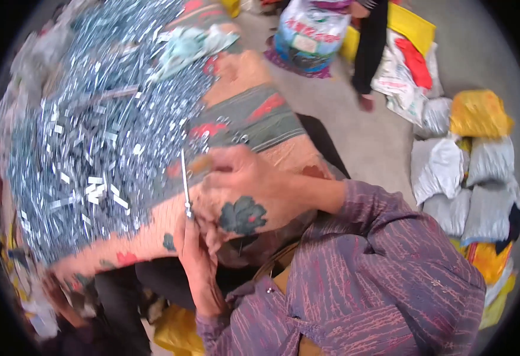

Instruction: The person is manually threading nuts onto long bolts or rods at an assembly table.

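My left hand [197,240] is closed round the lower end of a thin silvery metal strip [184,178], which stands nearly upright from the fingertips. Small shiny fittings show on it close to the fingers. Just to the right of the strip is my right hand [236,171], its fingers bent and smeared by motion. By its fingertips is a small yellow-brown piece [200,164] that I cannot make out. Both hands are over a patterned peach and grey-green cloth [245,71], at the edge of a large heap of small metal strips [94,148].
A pale green cloth [192,47] lies on the heap, with crumpled clear plastic [26,89] along its far left. Another person's arm [61,299] shows at lower left, and a dark trouser leg [371,53] stands beyond. Filled grey bags [491,160] and a printed sack [310,35] rest on the floor.
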Demonstrator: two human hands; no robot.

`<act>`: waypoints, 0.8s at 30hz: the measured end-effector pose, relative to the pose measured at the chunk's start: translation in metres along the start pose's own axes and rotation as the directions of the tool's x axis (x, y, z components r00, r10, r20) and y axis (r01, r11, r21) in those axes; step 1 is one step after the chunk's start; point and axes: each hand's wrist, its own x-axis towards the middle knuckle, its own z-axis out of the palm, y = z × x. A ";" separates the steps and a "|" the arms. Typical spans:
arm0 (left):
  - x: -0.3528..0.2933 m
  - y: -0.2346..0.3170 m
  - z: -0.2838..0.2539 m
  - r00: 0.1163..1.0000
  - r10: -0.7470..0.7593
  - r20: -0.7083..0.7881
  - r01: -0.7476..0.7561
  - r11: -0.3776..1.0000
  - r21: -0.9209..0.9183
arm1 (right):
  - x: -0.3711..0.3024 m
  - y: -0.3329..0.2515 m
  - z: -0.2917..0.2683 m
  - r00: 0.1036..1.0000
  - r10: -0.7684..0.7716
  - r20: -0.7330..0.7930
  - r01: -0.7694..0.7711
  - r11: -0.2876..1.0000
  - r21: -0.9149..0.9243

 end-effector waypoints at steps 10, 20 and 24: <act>-0.007 -0.003 -0.001 0.969 -0.098 0.227 0.115 0.992 -0.061 | 0.006 0.019 0.008 0.980 -0.196 0.019 0.197 0.980 -0.043; -0.012 -0.010 0.001 0.996 -0.036 0.086 0.035 0.999 0.004 | -0.008 0.009 0.012 0.994 -0.101 0.049 0.110 0.956 -0.271; -0.016 -0.009 -0.006 1.000 0.000 0.011 0.000 1.000 -0.010 | -0.003 0.021 0.026 0.973 -0.225 0.047 0.229 0.959 -0.166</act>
